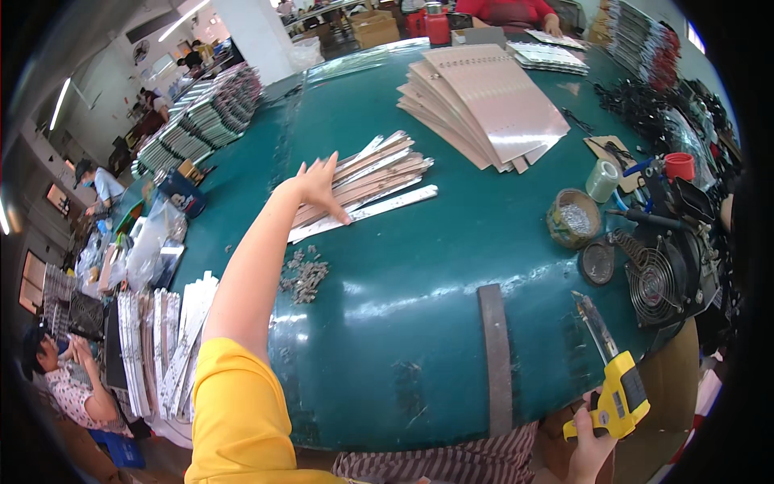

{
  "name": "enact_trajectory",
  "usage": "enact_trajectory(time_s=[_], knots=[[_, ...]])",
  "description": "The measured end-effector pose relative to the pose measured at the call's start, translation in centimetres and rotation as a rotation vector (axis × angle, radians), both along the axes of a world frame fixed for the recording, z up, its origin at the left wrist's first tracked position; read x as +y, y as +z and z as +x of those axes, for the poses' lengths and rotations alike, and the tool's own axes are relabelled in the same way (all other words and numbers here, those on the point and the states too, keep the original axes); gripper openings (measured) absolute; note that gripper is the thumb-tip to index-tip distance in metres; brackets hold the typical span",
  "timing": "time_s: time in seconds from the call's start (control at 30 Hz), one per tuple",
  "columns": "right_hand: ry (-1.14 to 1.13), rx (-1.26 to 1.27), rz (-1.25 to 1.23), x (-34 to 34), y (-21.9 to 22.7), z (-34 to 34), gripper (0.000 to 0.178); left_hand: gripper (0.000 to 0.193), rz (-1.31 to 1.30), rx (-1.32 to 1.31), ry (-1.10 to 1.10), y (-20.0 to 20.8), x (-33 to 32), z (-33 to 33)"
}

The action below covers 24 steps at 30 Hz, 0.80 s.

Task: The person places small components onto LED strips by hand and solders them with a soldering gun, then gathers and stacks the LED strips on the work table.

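My left hand (314, 185) reaches forward with fingers spread over a bundle of thin white and tan strips (383, 173), its thumb near a strip at the bundle's near side. That single white strip (395, 208) lies along the bundle's near edge. A heap of small grey metal pieces (304, 276) sits on the table just nearer than the bundle. At the lower right, my right hand (591, 442) is closed round the handle of a yellow and black soldering gun (619, 395). Its metal tip points up and away, over the table's near right edge.
A dark flat bar (494, 355) lies on the green table (387, 323). Large perforated panels (500, 105) are stacked at the back. A tub of small pieces (574, 218), a round fan (655, 282) and cables crowd the right. More strips (161, 347) stand left. Co-workers sit around.
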State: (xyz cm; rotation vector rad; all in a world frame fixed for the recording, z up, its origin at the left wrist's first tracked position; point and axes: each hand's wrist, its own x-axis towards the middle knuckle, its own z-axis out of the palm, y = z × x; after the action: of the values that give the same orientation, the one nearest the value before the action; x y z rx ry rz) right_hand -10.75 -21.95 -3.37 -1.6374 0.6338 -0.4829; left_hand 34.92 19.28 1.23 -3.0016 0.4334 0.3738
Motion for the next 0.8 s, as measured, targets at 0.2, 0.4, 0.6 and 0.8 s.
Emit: enact_trajectory(time_s=[0.2, 0.4, 0.6, 0.8], knots=[[-0.071, 0.071, 0.046, -0.5, 0.5, 0.7, 0.043, 0.119, -0.334, 0.065, -0.148, -1.3, 1.2, 1.4], [-0.080, 0.034, 0.047, 0.0, 0.9, 2.2, 0.046, 0.103, -0.482, 0.140, -0.266, -0.7, -1.7, -0.5], [-0.003, -0.026, 0.138, 0.3, 1.2, 1.9, 0.049, 0.101, -0.453, 0.079, -0.439, -1.4, -8.7, -3.7], [0.021, -0.070, 0.113, -0.2, 0.9, 0.8, 0.052, 0.094, -0.541, 0.077, -0.421, -0.6, -13.0, -6.3]])
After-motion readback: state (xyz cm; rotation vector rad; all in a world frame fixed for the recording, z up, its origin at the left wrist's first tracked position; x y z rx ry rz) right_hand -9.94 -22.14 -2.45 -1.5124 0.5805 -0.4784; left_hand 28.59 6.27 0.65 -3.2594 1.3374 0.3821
